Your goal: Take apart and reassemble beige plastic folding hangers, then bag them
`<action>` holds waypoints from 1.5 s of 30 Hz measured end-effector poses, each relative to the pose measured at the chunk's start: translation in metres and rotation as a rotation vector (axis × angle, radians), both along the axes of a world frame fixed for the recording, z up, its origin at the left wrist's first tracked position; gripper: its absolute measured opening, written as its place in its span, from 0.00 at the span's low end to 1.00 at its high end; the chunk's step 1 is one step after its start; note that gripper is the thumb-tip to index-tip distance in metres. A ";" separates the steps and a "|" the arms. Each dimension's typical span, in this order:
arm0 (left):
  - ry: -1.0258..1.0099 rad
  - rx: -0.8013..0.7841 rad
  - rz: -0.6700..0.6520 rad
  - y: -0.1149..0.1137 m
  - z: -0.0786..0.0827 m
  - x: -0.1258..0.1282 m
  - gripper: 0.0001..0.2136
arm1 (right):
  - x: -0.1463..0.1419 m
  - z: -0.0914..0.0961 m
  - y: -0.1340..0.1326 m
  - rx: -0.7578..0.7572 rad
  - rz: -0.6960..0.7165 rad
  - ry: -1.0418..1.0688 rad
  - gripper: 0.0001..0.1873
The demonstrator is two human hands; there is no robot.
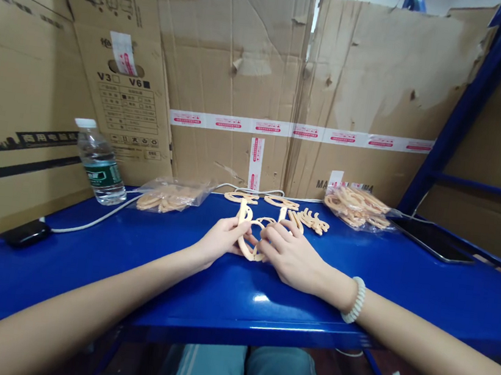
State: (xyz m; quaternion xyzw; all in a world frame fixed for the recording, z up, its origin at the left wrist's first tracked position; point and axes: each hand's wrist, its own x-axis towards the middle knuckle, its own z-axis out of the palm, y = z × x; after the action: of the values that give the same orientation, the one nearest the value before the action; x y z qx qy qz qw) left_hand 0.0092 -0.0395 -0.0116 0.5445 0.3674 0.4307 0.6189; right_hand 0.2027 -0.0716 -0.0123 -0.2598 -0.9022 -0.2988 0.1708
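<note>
Between my two hands is a pale wooden ring-shaped piece [248, 252] with upright arms, held just above the blue tabletop. My left hand [224, 237] is closed on its left side, thumb in front and fingers behind. My right hand [290, 253] grips its right side, with the fingers bent over the wood and partly hiding it. Just beyond the hands lie two flat wooden cut-outs [240, 198]. To the right of my right hand rests a group of curved, toothed wooden pieces [314, 221].
A plastic bag of wooden parts [170, 196] lies left, another bag [359, 207] right. A water bottle [103, 168], a black device [27, 233] with a white cable and a phone [432, 239] are on the blue table [161, 305]. Cardboard panels [228, 74] stand behind.
</note>
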 end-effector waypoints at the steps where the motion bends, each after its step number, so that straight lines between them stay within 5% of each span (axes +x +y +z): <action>1: 0.001 0.015 0.023 0.000 0.001 0.000 0.10 | 0.000 0.000 0.000 -0.020 -0.050 0.011 0.12; 6: -0.029 0.048 0.110 -0.002 0.005 0.004 0.11 | 0.001 0.000 0.003 -0.173 -0.202 0.069 0.10; 18: -0.094 -0.084 0.241 0.000 0.007 0.004 0.13 | 0.009 0.003 0.012 -0.080 -0.079 0.014 0.14; 23: -0.145 -0.077 0.316 0.006 0.008 -0.002 0.13 | 0.029 0.006 0.027 -0.207 -0.068 0.267 0.13; 31: -0.140 -0.069 0.317 0.006 0.005 -0.002 0.12 | 0.062 0.006 0.062 -0.274 -0.099 0.439 0.09; 45: -0.072 -0.037 0.273 0.000 0.006 0.000 0.16 | 0.062 0.005 0.059 -0.507 -0.123 0.303 0.08</action>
State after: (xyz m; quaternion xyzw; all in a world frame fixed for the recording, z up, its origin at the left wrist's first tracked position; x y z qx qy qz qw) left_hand 0.0090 -0.0399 -0.0055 0.4622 0.4234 0.5232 0.5774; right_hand 0.2650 -0.0126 -0.0071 -0.3897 -0.8950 -0.0317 0.2147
